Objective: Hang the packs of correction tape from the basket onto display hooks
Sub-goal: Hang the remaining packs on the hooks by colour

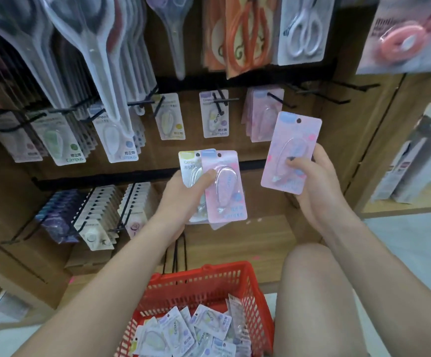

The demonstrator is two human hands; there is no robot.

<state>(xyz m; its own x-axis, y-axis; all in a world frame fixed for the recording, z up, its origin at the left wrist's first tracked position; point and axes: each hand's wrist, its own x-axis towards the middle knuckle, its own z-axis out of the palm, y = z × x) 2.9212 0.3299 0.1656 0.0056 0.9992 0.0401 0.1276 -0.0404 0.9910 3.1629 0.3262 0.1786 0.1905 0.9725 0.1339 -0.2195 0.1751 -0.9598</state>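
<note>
My right hand (pixel 312 181) holds one pink pack of correction tape (pixel 290 150) upright, its hang hole at the top, just below and right of a black hook (pixel 277 99) that carries more pink packs (pixel 262 117). My left hand (pixel 183 194) grips a small stack of packs (pixel 222 186), a pink one in front and a yellow-labelled one behind it. A red basket (pixel 209 282) on the floor below my arms holds several more packs (pixel 188 331).
Other hooks in the same row carry purple, yellow, blue and green correction tape packs (pixel 214 114). Scissors in blister packs (pixel 302 29) hang above. A lower row holds other small carded goods (pixel 98 217). Bare black hooks (pixel 338 94) stick out at the right. My knee (pixel 317 279) is beside the basket.
</note>
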